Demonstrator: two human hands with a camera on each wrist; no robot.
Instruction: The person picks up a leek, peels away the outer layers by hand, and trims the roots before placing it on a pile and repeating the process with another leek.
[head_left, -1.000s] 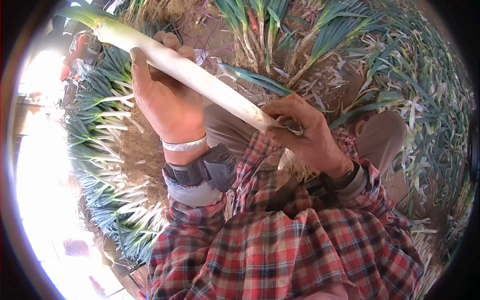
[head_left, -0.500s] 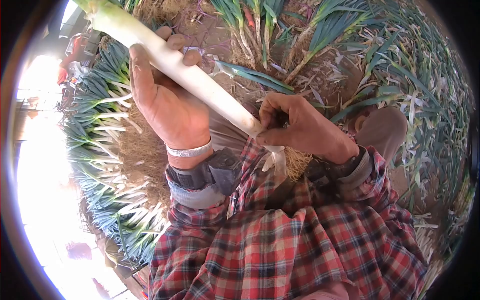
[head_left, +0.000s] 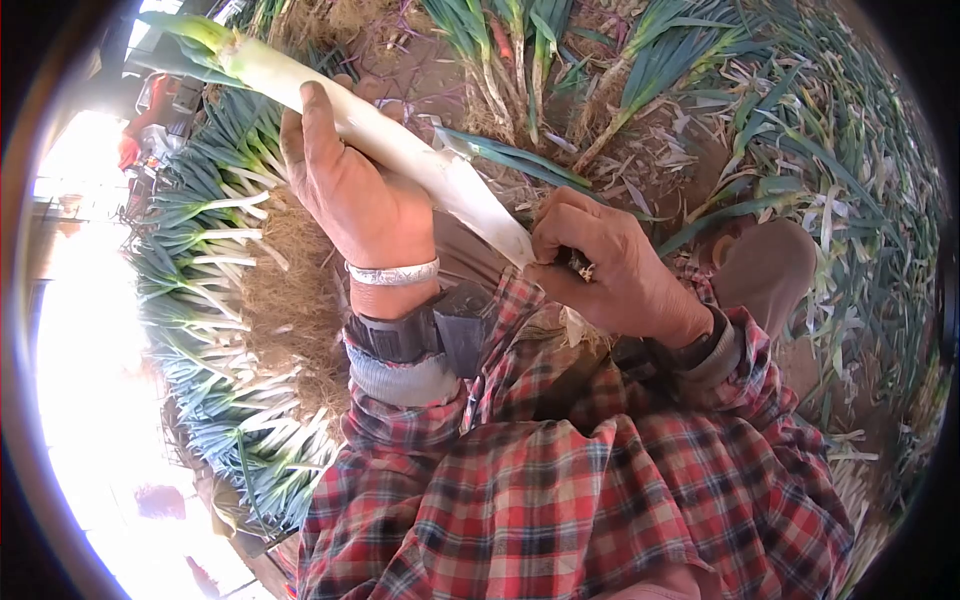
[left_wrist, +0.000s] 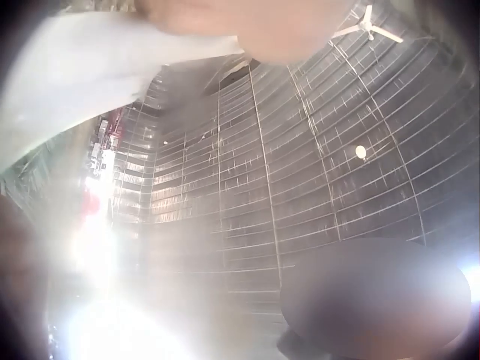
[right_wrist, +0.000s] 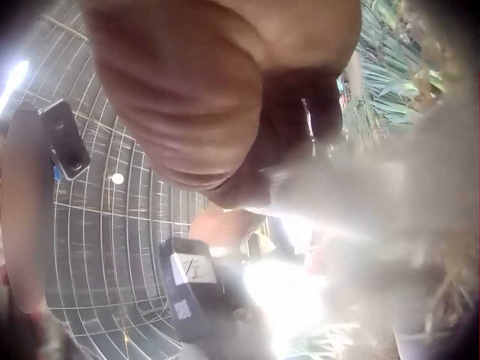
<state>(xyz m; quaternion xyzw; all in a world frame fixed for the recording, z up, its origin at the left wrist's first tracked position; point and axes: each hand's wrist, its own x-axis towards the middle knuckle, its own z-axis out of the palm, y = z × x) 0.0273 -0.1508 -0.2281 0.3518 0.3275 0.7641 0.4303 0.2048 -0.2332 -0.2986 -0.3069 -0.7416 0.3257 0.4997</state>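
A thick white leek stalk (head_left: 400,145) slants across the head view, its green top at upper left and its root end at lower right. My left hand (head_left: 365,205) holds it from below around the middle, thumb against the near side, other fingers partly hidden behind it. At the root end my right hand (head_left: 625,270) has curled fingers, thumb and forefinger pinching the stalk's end; pale roots hang beneath. The left wrist view shows the blurred white stalk (left_wrist: 82,75); in the right wrist view my right hand (right_wrist: 202,90) fills the top.
Rows of leeks (head_left: 215,300) with roots inward lie along the left. Several green leeks (head_left: 510,60) rest at the top, and loose leaves (head_left: 850,220) cover the ground on the right. My knee (head_left: 765,275) is beside the right hand.
The stalk has shifted slightly, and a strip of its outer layer now stands loose near the middle. My left hand has moved right and turned; the right hand has stayed around the root end.
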